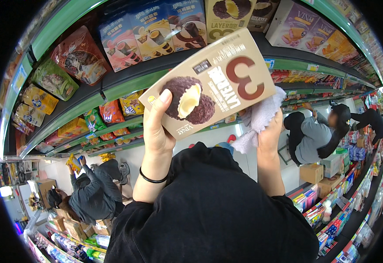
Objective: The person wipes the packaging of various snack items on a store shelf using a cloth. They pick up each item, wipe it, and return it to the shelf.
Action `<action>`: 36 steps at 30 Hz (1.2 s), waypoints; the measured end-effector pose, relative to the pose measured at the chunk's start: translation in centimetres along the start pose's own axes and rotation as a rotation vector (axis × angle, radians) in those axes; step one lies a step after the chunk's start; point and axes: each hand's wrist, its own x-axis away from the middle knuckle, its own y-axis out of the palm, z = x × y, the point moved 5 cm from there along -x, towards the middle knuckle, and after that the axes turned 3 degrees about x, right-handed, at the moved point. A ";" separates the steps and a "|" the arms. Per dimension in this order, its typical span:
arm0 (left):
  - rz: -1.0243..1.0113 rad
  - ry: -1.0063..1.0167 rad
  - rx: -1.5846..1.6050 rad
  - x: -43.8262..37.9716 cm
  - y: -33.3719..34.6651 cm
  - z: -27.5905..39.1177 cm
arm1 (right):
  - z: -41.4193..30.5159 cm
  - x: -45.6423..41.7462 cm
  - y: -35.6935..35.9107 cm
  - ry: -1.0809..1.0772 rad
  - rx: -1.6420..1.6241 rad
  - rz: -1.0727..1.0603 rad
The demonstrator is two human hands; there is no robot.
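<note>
My left hand grips the lower left end of a tan snack box, its thumb lying over the front. The box is tilted and bears a picture of dark, cream-filled balls. At its right end my right hand holds a pale lilac cloth, which touches the box's lower right corner; the fingers are partly hidden behind the cloth. Behind the box runs a shelf with a similar yellowish box, blue-topped wafer roll boxes and purple boxes.
Green-edged shelves with bagged snacks curve across the front. One person sits at the lower left with a yellow packet; another person is at the right, near cardboard boxes. Stocked shelves stand at both lower sides.
</note>
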 end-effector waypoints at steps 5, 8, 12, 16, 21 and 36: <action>0.009 -0.014 -0.007 0.7 0.7 0.5 | -6.4 -1.1 1.0 -0.530 0.099 0.096; -0.059 -0.083 0.030 1.1 1.8 -0.3 | -8.9 -2.4 4.9 -0.947 0.643 0.066; -0.075 0.022 -0.097 1.0 1.6 -0.8 | -6.2 -2.3 9.9 -0.875 1.123 -0.136; -0.021 0.010 0.050 0.8 -0.5 -2.3 | -5.6 2.0 14.0 -0.856 1.087 -0.455; 0.015 0.005 -0.028 1.2 -0.2 -0.2 | -7.2 -1.4 11.8 -0.856 1.166 -0.350; -0.056 0.368 -0.134 1.9 1.7 -1.7 | 1.0 -1.8 8.7 0.174 -0.821 -0.249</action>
